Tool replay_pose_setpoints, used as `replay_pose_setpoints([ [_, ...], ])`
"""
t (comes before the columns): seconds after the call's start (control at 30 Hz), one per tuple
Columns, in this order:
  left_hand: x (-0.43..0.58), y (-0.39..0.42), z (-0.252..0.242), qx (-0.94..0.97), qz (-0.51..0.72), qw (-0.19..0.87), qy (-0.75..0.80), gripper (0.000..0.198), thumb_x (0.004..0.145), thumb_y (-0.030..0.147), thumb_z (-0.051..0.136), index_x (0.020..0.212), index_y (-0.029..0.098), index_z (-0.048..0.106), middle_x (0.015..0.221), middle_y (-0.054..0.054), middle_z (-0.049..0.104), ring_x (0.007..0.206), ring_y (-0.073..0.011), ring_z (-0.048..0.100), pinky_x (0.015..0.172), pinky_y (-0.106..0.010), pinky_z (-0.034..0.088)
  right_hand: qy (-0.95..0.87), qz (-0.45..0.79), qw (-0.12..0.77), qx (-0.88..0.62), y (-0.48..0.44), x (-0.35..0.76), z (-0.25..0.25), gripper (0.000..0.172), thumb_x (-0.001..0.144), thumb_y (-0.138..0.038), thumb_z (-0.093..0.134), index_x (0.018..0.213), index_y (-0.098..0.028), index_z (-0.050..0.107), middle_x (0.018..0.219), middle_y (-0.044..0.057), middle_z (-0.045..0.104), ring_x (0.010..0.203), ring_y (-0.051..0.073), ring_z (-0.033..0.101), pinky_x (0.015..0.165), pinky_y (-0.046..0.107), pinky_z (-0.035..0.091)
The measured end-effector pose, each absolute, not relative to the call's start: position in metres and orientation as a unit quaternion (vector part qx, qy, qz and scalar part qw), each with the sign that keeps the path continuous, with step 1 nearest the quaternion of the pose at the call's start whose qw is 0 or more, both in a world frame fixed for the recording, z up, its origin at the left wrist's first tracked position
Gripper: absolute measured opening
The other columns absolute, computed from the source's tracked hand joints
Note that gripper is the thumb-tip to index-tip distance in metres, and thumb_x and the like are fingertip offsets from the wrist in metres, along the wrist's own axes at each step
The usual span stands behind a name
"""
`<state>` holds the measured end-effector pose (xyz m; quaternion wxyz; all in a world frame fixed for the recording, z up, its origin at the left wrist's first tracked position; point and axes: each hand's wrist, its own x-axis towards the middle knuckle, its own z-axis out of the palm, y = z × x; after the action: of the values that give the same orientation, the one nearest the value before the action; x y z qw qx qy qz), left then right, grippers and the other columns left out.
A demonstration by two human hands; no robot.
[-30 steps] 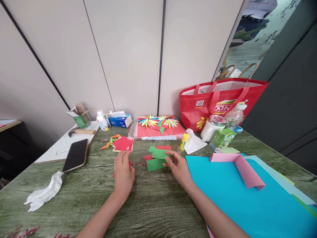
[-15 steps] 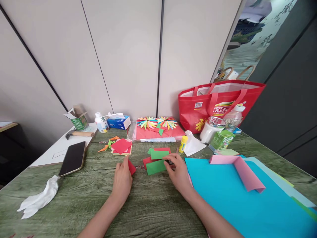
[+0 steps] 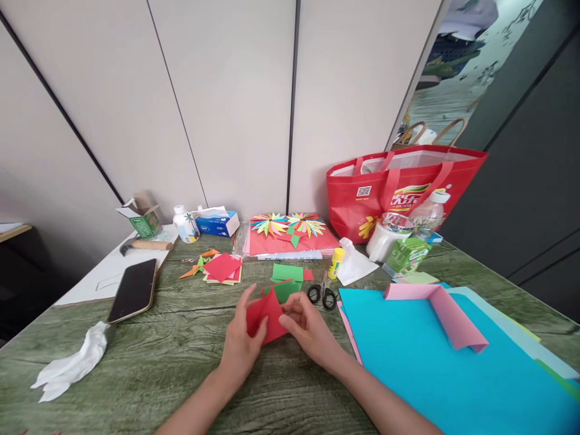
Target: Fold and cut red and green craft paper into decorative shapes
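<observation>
A creased piece of red paper (image 3: pixel 274 321) is held up between my hands above the table. My left hand (image 3: pixel 242 332) grips its left side, thumb in front and fingers behind. At the right edge, my right hand (image 3: pixel 308 326) pinches the same paper with thumb and curled fingers. Just beyond lie folded green paper pieces (image 3: pixel 287 273) with red paper (image 3: pixel 308 275) showing beside them; my hands partly hide the nearer ones. Black-handled scissors (image 3: pixel 323 293) rest to the right of these, near a yellow glue stick (image 3: pixel 336 263).
Large blue paper (image 3: pixel 408 350) with a folded pink strip (image 3: pixel 453 314) covers the right side. A phone (image 3: pixel 133 290), a hammer (image 3: pixel 145 244) and crumpled tissue (image 3: pixel 75 365) lie left. Red paper squares (image 3: pixel 222 267) sit mid-left. A red bag (image 3: pixel 353 205) stands at the back right.
My left hand has moved right with the red paper, which now stands unfolded more. My right hand has left the green pieces and taken the red paper's edge, uncovering the scissors.
</observation>
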<state>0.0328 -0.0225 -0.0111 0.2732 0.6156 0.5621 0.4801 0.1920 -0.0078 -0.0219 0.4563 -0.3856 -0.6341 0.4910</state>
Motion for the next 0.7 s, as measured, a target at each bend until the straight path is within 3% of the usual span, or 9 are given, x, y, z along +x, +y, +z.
replay_pose_setpoints([
  [0.17, 0.037, -0.024, -0.006, 0.599, 0.471, 0.368, 0.533, 0.058, 0.071, 0.018, 0.057, 0.126, 0.021, 0.035, 0.094, -0.004, 0.065, 0.091, -0.0197, 0.060, 0.087, -0.033, 0.042, -0.732, 0.407, 0.433, -0.333, -0.010, 0.195, -0.015, 0.040, 0.069, 0.004, 0.038, 0.092, -0.022, 0.058, 0.104, 0.004, 0.056, 0.098, 0.017, 0.054, 0.087, 0.033, 0.041],
  [0.3, 0.035, -0.019, -0.002, 0.550, 0.478, 0.423, 0.540, 0.046, 0.070, 0.023, 0.060, 0.114, 0.018, 0.048, 0.103, -0.007, 0.063, 0.082, -0.0204, 0.062, 0.076, -0.032, 0.048, -0.760, 0.396, 0.412, -0.310, -0.011, 0.198, -0.007, 0.058, 0.062, 0.009, 0.035, 0.103, -0.024, 0.059, 0.110, 0.005, 0.053, 0.103, 0.018, 0.051, 0.089, 0.033, 0.040],
  [0.43, 0.033, -0.016, -0.005, 0.490, 0.452, 0.507, 0.546, 0.033, 0.067, 0.033, 0.064, 0.095, 0.016, 0.062, 0.093, -0.007, 0.067, 0.068, -0.0198, 0.063, 0.060, -0.030, 0.051, -0.753, 0.428, 0.401, -0.299, -0.010, 0.199, -0.006, 0.053, 0.069, 0.005, 0.041, 0.108, -0.026, 0.059, 0.107, 0.006, 0.053, 0.100, 0.019, 0.052, 0.087, 0.033, 0.042],
  [0.57, 0.032, -0.016, -0.009, 0.422, 0.467, 0.569, 0.529, 0.033, 0.062, 0.034, 0.070, 0.088, 0.015, 0.066, 0.088, -0.007, 0.070, 0.077, -0.0214, 0.063, 0.069, -0.031, 0.050, -0.735, 0.471, 0.384, -0.300, -0.010, 0.201, -0.009, 0.048, 0.071, -0.003, 0.055, 0.111, -0.028, 0.056, 0.109, 0.005, 0.051, 0.100, 0.019, 0.052, 0.085, 0.031, 0.044],
  [0.7, 0.031, -0.016, -0.006, 0.342, 0.469, 0.644, 0.498, 0.035, 0.058, 0.027, 0.073, 0.090, 0.015, 0.065, 0.088, -0.006, 0.070, 0.077, -0.0201, 0.064, 0.071, -0.031, 0.050, -0.739, 0.460, 0.386, -0.306, -0.011, 0.200, -0.010, 0.042, 0.060, -0.018, 0.075, 0.100, -0.026, 0.062, 0.111, 0.004, 0.052, 0.103, 0.020, 0.051, 0.089, 0.032, 0.040],
])
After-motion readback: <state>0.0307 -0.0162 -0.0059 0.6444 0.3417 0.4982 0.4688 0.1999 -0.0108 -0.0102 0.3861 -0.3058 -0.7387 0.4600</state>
